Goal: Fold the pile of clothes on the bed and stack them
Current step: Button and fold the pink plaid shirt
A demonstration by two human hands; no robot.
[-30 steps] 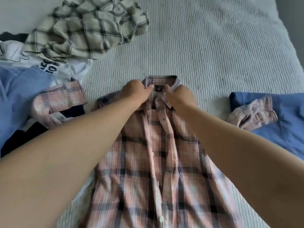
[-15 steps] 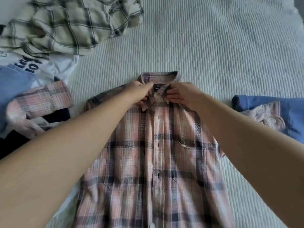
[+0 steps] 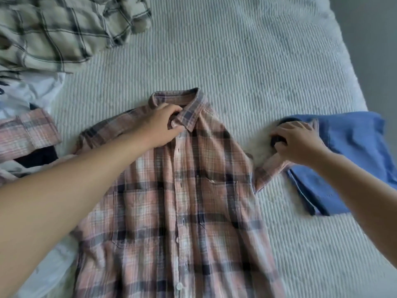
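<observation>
A pink plaid shirt [image 3: 182, 203] lies front up and buttoned on the bed, collar toward the far side. My left hand [image 3: 163, 125] pinches the shirt at the collar near the top button. My right hand [image 3: 298, 143] grips the cuff end of the shirt's right sleeve [image 3: 268, 171], which lies over a folded blue garment [image 3: 348, 160]. The shirt's other sleeve [image 3: 28, 130] stretches out to the left over the pile.
A cream plaid shirt [image 3: 60, 33] lies crumpled at the far left, with a white printed tee [image 3: 28, 91] and a dark garment [image 3: 38, 158] below it. The ribbed grey bedspread [image 3: 247, 61] stretches behind the shirt. The bed's right edge [image 3: 352, 72] meets a grey floor.
My right hand has left the collar and moved right to take hold of the sleeve on the blue garment. My left hand stays at the collar. The view has shifted left.
</observation>
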